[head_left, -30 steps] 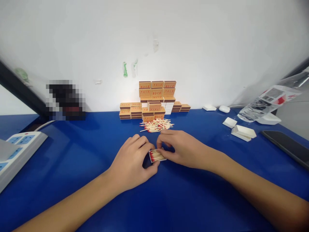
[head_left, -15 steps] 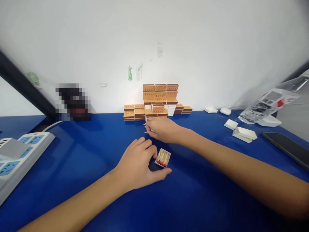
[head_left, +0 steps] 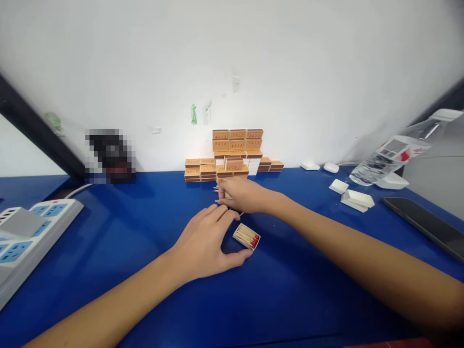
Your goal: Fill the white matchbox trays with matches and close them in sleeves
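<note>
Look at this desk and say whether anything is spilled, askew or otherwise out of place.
Loose matches lie on the blue table, partly under the right hand, outside any box. At far right a plastic bottle leans steeply.

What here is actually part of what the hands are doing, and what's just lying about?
In use: left hand beside the open matchbox tray; right hand over the loose matches; stacked matchboxes behind them.

Lying about: power strip, water bottle, phone, empty white trays, small white case.
</note>
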### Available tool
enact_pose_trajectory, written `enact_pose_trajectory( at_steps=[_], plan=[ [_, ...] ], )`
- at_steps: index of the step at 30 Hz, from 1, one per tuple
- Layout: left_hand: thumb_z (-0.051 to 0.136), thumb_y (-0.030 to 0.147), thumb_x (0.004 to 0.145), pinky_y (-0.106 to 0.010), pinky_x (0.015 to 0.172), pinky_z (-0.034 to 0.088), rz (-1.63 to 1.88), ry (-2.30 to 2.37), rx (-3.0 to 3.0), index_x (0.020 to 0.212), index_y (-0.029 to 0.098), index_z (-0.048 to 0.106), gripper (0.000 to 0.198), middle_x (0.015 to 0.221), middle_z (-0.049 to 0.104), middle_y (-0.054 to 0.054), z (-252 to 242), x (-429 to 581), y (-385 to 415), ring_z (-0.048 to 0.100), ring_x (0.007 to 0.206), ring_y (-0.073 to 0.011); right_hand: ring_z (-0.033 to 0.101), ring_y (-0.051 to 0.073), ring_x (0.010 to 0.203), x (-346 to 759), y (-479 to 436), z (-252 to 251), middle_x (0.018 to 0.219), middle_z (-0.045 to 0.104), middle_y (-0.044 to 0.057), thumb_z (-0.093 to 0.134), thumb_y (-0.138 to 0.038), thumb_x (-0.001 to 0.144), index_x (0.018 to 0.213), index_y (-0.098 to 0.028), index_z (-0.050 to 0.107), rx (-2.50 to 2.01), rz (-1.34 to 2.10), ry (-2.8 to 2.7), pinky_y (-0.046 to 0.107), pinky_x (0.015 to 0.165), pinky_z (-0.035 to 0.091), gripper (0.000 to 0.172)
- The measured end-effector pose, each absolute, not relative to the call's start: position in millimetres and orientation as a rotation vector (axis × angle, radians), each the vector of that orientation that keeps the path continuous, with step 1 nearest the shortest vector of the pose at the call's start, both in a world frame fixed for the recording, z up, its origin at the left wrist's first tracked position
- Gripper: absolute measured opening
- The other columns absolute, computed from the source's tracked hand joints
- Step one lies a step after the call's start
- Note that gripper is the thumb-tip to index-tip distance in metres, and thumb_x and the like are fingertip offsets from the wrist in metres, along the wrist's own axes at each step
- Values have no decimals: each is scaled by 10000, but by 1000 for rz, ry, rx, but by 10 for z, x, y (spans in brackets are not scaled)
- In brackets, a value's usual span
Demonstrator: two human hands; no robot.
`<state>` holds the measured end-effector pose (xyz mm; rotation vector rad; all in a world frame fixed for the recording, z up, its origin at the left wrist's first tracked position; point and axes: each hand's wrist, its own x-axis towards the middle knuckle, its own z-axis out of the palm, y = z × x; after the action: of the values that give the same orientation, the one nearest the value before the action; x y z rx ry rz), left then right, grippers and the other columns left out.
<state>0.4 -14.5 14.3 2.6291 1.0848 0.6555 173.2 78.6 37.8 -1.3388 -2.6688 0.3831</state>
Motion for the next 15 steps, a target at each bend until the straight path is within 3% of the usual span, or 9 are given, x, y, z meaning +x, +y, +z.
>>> enact_pose_trajectory(
  at_steps=[3,7,12,15],
  plan=[
    [777,518,833,-493,977,534,588,1048,2643,1289,211,643,566,1242,656,-88,86,-14,-126,633,1112,-307,636,196,805,1678,796,405,912,743,111,656,-216,944,865,-148,674,-1357,374,-2670,283,638,371,106],
    [697,472,923,-491,948,545,541,996,2682,1389,222,623,534,1173,624,-101,60,-30,-130,620,1054,-289,600,155,708,1840,597,553,836,726,60,601,-232,964,843,-167,659,-1396,403,-2592,279,614,369,149],
    [655,418,965,-462,863,544,520,1003,2698,1236,206,671,344,1125,603,-97,84,-23,-146,595,995,-273,496,134,623,2245,144,600,720,621,-10,595,-334,977,819,-205,635,-1409,576,-2455,283,583,344,208],
    [659,400,968,-451,853,531,543,1009,2705,1187,207,666,291,1088,604,-84,77,-12,-138,586,975,-263,513,144,659,2346,-37,525,762,629,-2,596,-330,992,848,-209,654,-1380,600,-2487,290,613,354,197]
  ],
)
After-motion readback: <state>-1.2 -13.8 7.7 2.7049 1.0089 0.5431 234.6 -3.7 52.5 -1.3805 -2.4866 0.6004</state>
